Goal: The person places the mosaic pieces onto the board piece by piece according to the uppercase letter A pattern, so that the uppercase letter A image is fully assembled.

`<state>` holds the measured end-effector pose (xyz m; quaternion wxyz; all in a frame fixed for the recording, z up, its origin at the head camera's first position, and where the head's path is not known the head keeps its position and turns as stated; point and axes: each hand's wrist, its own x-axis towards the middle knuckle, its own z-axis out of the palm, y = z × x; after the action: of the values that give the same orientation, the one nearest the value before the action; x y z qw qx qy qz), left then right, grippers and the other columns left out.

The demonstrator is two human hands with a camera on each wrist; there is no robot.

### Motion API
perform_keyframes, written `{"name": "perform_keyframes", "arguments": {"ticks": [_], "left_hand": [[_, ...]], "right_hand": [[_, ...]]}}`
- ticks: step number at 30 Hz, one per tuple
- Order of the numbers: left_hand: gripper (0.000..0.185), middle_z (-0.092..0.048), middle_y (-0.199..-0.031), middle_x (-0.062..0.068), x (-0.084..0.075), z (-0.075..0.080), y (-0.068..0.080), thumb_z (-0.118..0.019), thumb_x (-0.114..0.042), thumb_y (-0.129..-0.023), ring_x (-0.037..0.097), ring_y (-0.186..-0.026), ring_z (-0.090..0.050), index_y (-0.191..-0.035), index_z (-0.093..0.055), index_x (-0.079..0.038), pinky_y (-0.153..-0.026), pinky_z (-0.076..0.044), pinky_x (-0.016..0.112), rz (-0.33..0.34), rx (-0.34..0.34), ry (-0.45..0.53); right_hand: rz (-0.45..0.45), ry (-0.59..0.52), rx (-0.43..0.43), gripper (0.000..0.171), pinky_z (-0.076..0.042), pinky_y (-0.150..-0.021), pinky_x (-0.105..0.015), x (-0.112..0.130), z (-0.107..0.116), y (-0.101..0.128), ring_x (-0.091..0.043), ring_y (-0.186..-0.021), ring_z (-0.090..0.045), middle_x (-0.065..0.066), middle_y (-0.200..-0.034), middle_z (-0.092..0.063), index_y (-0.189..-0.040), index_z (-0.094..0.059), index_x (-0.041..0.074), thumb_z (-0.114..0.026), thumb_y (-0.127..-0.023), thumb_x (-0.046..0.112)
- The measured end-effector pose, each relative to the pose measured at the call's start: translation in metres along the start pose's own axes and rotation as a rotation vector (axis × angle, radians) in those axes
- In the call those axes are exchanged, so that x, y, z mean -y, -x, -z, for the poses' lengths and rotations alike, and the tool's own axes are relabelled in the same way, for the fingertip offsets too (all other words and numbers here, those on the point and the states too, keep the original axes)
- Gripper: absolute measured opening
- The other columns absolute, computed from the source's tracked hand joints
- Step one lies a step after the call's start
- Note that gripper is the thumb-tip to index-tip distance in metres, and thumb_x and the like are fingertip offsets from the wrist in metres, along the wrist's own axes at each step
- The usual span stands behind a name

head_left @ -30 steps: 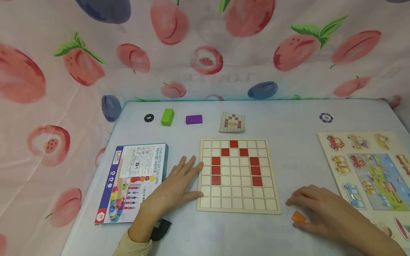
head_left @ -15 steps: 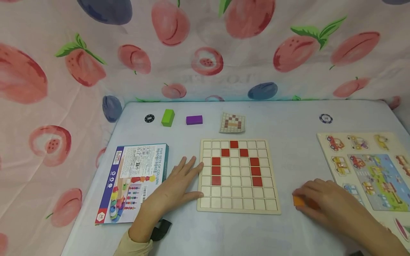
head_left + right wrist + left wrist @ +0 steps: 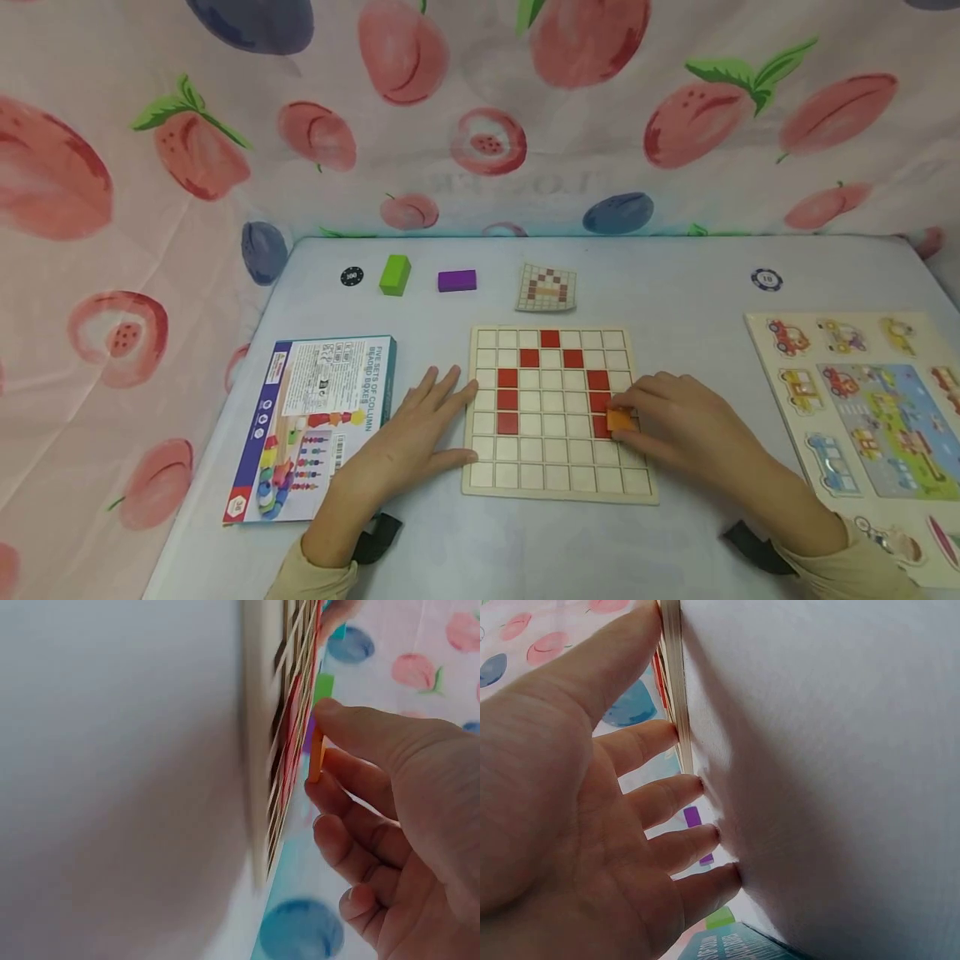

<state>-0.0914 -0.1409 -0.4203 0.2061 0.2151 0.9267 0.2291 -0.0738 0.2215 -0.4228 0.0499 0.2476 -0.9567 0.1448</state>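
A wooden grid board [image 3: 551,477] lies flat in the middle of the table, with several red square tiles [image 3: 507,400] set in its cells in an arch shape. My right hand [image 3: 693,429] pinches a small orange square tile [image 3: 620,419] between thumb and fingers, over the board's right side beside the lower red tiles. In the right wrist view that orange tile [image 3: 316,757] stands on edge between thumb and forefinger, close over the board. My left hand [image 3: 405,437] lies with spread fingers, thumb and forefinger tips at the board's left edge [image 3: 673,675].
Behind the board lie a pattern card [image 3: 546,288], a purple block [image 3: 457,281], a green block [image 3: 394,275] and a black 100 chip [image 3: 352,276]. A boxed bead set [image 3: 311,429] sits left, a vehicle puzzle board [image 3: 806,408] right, a 10 chip [image 3: 767,279] back right.
My right hand has picked up the orange tile from the table right of the board and carried it left over the board. The left hand has stayed in place.
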Motion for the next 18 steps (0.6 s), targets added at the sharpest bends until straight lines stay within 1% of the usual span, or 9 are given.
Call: {"name": "perform_keyframes", "arguments": {"ticks": [3,7,10,14,18], "left_hand": [[0.089,-0.02,-0.18,0.012,0.001,0.001,0.001,-0.08,-0.041,-0.095,0.041,-0.169,-0.006,-0.168,-0.035,-0.017,-0.134,-0.019,0.064,0.003,-0.001,-0.004],[0.089,-0.02,-0.18,0.011,0.001,0.001,0.001,-0.081,-0.041,-0.094,0.041,-0.169,-0.007,-0.168,-0.036,-0.018,-0.134,-0.02,0.064,0.012,-0.008,-0.008],[0.089,-0.022,-0.18,0.01,0.002,0.0,0.001,-0.081,-0.042,-0.094,0.04,-0.169,-0.008,-0.167,-0.037,-0.019,-0.134,-0.022,0.064,0.018,-0.013,-0.012],[0.088,-0.022,-0.18,0.009,0.002,0.0,0.001,-0.08,-0.044,-0.095,0.04,-0.169,-0.009,-0.168,-0.037,-0.021,-0.134,-0.023,0.064,0.016,-0.013,-0.022],[0.088,-0.021,-0.18,0.008,0.001,0.0,0.001,-0.08,-0.044,-0.095,0.04,-0.169,-0.009,-0.168,-0.036,-0.021,-0.134,-0.023,0.064,0.012,-0.011,-0.026]], "right_hand": [[0.035,-0.029,0.036,0.029,-0.058,-0.084,-0.04,0.014,-0.007,-0.023,-0.013,-0.092,-0.067,0.007,-0.1,-0.077,-0.108,-0.082,0.02,-0.091,-0.084,0.033],[0.064,-0.067,0.08,0.025,-0.057,-0.087,-0.039,0.03,-0.017,-0.051,-0.013,-0.089,-0.065,0.007,-0.099,-0.076,-0.105,-0.08,0.022,-0.091,-0.085,0.032],[0.103,-0.076,0.098,0.019,-0.058,-0.088,-0.039,0.039,-0.023,-0.067,-0.013,-0.09,-0.066,0.008,-0.097,-0.076,-0.1,-0.08,0.023,-0.09,-0.086,0.031],[0.162,-0.052,0.097,0.015,-0.06,-0.09,-0.04,0.048,-0.031,-0.082,-0.016,-0.093,-0.071,0.008,-0.096,-0.076,-0.096,-0.081,0.022,-0.089,-0.086,0.03],[0.193,-0.037,0.087,0.014,-0.061,-0.089,-0.038,0.051,-0.035,-0.088,-0.016,-0.093,-0.071,0.007,-0.097,-0.077,-0.098,-0.084,0.022,-0.089,-0.087,0.03]]}}
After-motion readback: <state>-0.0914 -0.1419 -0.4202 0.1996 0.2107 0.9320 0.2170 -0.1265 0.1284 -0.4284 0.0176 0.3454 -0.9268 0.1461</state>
